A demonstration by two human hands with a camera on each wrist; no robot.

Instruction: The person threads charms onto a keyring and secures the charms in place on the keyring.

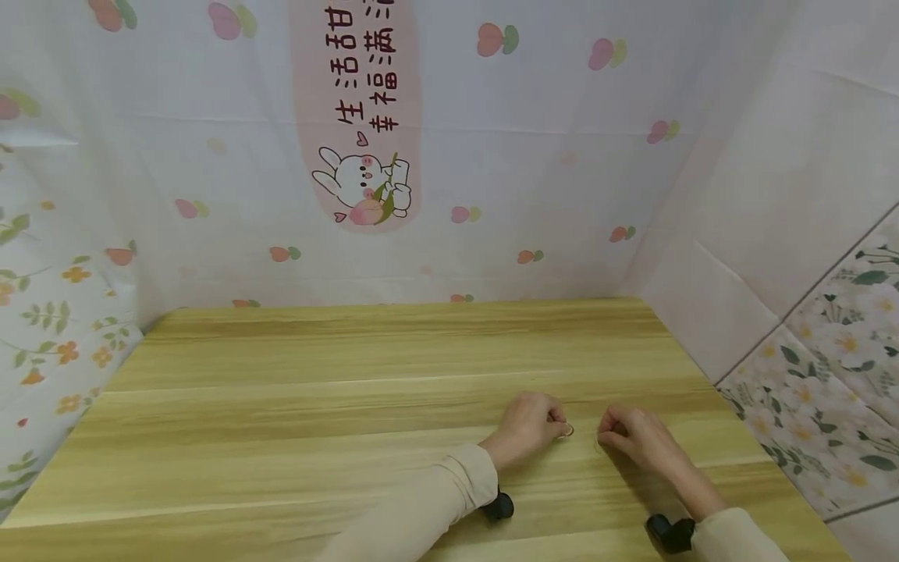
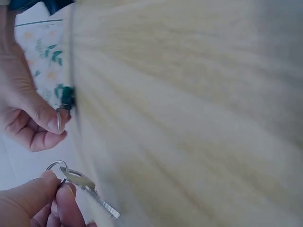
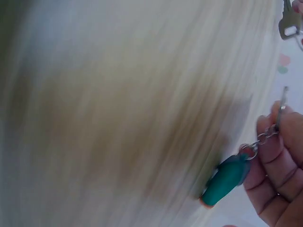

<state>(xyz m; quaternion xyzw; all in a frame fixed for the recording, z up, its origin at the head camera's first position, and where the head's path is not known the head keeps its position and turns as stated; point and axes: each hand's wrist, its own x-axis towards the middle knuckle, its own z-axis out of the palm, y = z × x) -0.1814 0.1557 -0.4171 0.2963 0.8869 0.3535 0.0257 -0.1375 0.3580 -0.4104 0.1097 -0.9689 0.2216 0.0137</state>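
My left hand [image 1: 525, 428] is over the right part of the wooden table and pinches a metal key ring [image 2: 58, 163] between thumb and finger. A key [image 2: 102, 200] hangs from that ring, its toothed blade pointing away from the fingers. A short gap to the right, my right hand [image 1: 641, 439] pinches a thin metal ring [image 3: 282, 105], seen edge-on. From it a short chain [image 3: 262, 137] leads to a green charm [image 3: 223, 183] with an orange end, which dangles below the fingers. The two hands face each other, apart.
The wooden table [image 1: 281, 421] stretches far to the left of both hands. Printed cloth [image 1: 449, 164] hangs behind it, with floral panels at the sides. Black wrist mounts [image 1: 500, 506] sit under both forearms, close over the tabletop.
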